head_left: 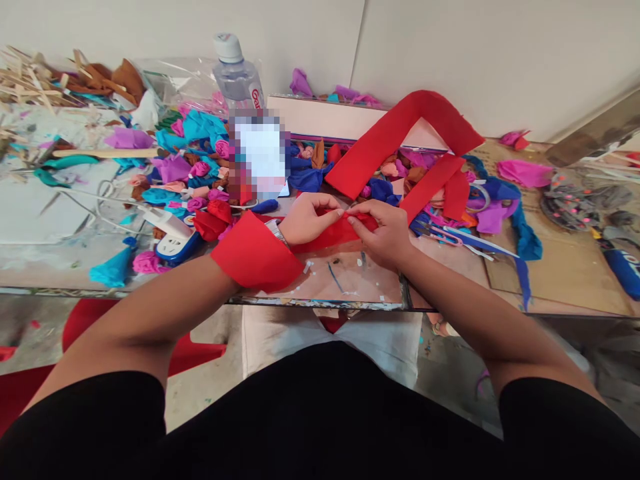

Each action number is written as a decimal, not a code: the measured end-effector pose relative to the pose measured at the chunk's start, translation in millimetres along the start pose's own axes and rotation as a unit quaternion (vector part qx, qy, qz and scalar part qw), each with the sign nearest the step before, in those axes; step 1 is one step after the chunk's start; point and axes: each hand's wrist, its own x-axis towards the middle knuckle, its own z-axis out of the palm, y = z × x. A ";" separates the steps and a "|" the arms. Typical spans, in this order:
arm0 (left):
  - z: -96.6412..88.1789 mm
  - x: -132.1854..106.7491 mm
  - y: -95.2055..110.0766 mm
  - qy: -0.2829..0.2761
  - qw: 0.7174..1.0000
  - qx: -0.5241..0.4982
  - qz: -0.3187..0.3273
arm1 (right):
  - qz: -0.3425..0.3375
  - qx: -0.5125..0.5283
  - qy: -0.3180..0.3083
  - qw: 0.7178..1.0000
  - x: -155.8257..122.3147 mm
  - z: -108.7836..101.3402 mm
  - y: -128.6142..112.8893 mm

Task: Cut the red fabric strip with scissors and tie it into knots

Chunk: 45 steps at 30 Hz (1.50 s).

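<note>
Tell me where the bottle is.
In the head view, the bottle stands left of centre near the wall, just behind the phone and farther back than the left hand.

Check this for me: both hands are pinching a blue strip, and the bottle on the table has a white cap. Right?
Not quite: the head view shows the left hand and right hand pinching a red strip, not blue. The bottle on the table has a white cap.
</note>
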 end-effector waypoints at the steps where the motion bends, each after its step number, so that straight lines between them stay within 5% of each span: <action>1: 0.2 -0.3 1.0 -0.002 1.000 -0.002 -0.001 | 0.000 -0.002 0.000 1.000 -0.4 0.1 0.4; 19: 3.1 -2.3 -0.1 -0.011 1.000 0.011 0.011 | -0.015 -0.022 -0.001 1.000 -0.6 1.7 2.5; 45: 7.0 -8.0 4.0 0.033 0.988 0.136 0.063 | 0.061 0.018 -0.012 0.998 1.4 7.2 2.7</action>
